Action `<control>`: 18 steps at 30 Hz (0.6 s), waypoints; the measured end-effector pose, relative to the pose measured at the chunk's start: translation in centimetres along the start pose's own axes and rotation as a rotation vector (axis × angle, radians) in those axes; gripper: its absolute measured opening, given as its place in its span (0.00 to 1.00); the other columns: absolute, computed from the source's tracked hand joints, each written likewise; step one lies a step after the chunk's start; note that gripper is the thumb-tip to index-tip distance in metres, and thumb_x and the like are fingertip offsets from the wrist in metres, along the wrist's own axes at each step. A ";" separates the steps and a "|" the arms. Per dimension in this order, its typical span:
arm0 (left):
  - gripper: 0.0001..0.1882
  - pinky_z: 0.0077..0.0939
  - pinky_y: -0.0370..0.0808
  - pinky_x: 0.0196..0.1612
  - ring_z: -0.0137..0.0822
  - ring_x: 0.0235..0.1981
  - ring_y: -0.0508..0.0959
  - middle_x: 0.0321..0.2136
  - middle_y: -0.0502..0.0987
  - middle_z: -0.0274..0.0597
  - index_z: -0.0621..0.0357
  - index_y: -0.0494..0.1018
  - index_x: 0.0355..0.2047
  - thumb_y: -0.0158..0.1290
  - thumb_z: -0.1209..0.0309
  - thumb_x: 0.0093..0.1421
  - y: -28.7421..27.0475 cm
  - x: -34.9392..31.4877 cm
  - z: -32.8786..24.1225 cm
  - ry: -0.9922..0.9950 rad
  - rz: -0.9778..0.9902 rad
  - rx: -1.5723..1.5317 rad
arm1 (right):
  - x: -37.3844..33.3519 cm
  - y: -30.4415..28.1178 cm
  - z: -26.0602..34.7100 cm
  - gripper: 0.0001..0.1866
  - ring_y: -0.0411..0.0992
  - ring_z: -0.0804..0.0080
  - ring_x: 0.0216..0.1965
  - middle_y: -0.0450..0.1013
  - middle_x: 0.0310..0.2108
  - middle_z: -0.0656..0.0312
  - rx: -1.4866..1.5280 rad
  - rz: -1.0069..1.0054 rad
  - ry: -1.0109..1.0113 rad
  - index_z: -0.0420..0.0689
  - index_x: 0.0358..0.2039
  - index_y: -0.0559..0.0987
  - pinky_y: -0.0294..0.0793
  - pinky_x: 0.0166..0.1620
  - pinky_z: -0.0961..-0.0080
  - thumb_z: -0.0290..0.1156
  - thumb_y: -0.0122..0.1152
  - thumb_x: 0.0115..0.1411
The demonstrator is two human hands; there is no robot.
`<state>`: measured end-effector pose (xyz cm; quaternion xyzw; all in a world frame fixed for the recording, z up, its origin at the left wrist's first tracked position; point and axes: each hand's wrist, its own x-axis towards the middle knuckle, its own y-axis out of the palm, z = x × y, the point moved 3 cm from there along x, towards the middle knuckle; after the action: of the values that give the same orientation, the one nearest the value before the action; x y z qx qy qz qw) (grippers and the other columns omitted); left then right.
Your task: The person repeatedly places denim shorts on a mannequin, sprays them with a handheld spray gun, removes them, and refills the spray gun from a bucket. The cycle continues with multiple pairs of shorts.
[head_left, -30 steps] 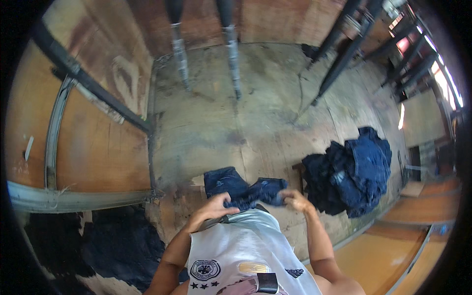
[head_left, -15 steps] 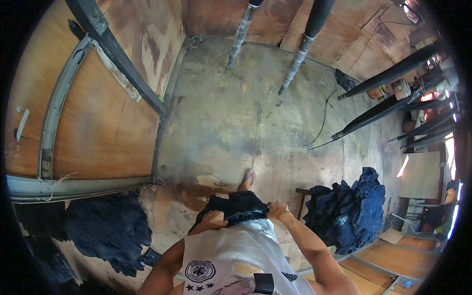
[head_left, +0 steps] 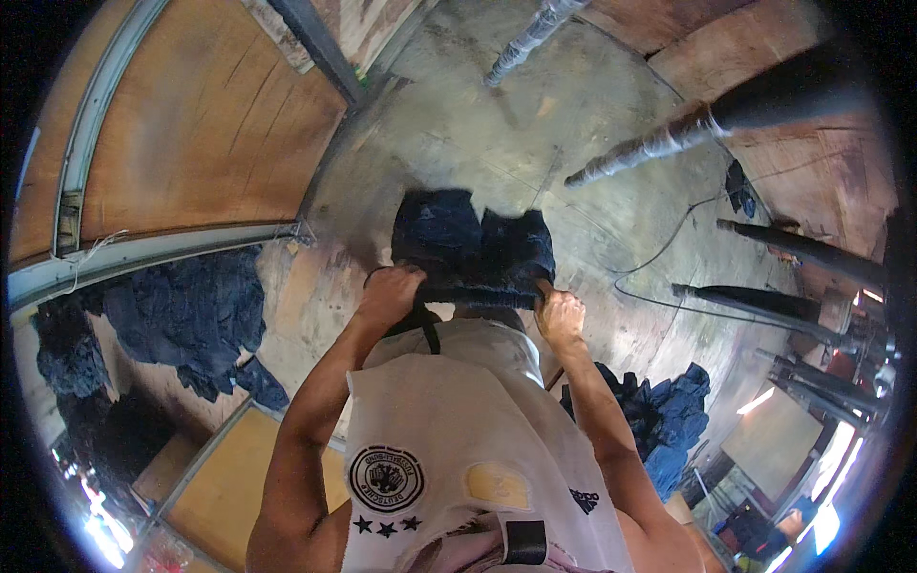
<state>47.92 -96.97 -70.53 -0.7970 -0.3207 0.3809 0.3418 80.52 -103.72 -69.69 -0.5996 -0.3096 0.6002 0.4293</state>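
A pair of dark navy shorts (head_left: 437, 237) spreads out in front of my body, with both legs pointing away from me and the waistband near me. My left hand (head_left: 394, 292) is closed on the left end of the waistband. At the other end, my right hand (head_left: 562, 313) grips the band too. Between the hands the band is stretched nearly straight. A dark strap or strip of cloth hangs beside my left hand, against my light clothing.
Heaps of dark cloth lie at the left (head_left: 186, 310) and lower right (head_left: 673, 415). Wrapped poles (head_left: 659, 158) slope down toward the concrete floor (head_left: 458, 124). A black cable (head_left: 669, 253) trails at the right. Wooden panels (head_left: 210, 124) with a metal frame stand left.
The shorts were bunched against my body; now they are opened out, legs away from me. My hands have moved farther forward, still gripping the waistband. The view has turned.
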 end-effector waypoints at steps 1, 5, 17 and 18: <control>0.13 0.49 0.77 0.44 0.56 0.42 0.81 0.36 0.80 0.60 0.60 0.79 0.41 0.54 0.72 0.55 0.8 0.3 -0.1 -0.005 0.094 0.011 | 0.3 0.2 -0.1 0.17 0.80 0.52 0.35 0.80 0.34 0.52 -0.024 -0.003 0.021 0.56 0.50 0.80 0.79 0.41 0.55 0.36 0.57 0.59; 0.14 0.50 0.76 0.45 0.60 0.41 0.81 0.36 0.81 0.60 0.62 0.80 0.41 0.54 0.70 0.56 3.4 1.0 1.3 -0.002 0.518 -0.279 | 1.1 5.0 0.4 0.14 0.78 0.43 0.45 0.79 0.41 0.44 0.002 0.602 0.008 0.46 0.39 0.84 0.78 0.47 0.49 0.38 0.57 0.59; 0.27 0.51 0.74 0.46 0.60 0.41 0.79 0.35 0.80 0.62 0.66 0.79 0.35 0.50 0.49 0.64 -7.1 11.2 6.9 0.303 0.267 -0.052 | 10.2 7.6 6.9 0.18 0.80 0.51 0.21 0.79 0.30 0.46 1.631 -0.060 0.785 0.40 0.54 0.70 0.81 0.16 0.58 0.33 0.50 0.66; 0.27 0.50 0.74 0.46 0.59 0.41 0.79 0.35 0.80 0.62 0.66 0.78 0.35 0.50 0.50 0.64 -8.3 11.8 5.9 0.324 0.253 -0.130 | 11.1 7.1 6.6 0.12 0.81 0.55 0.29 0.81 0.33 0.49 1.551 -0.150 0.867 0.42 0.38 0.78 0.82 0.31 0.65 0.38 0.58 0.63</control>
<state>46.90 -81.44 -71.37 -0.9020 -0.1828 0.2664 0.2864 73.99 -96.07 -80.48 -0.2929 0.3348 0.3317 0.8319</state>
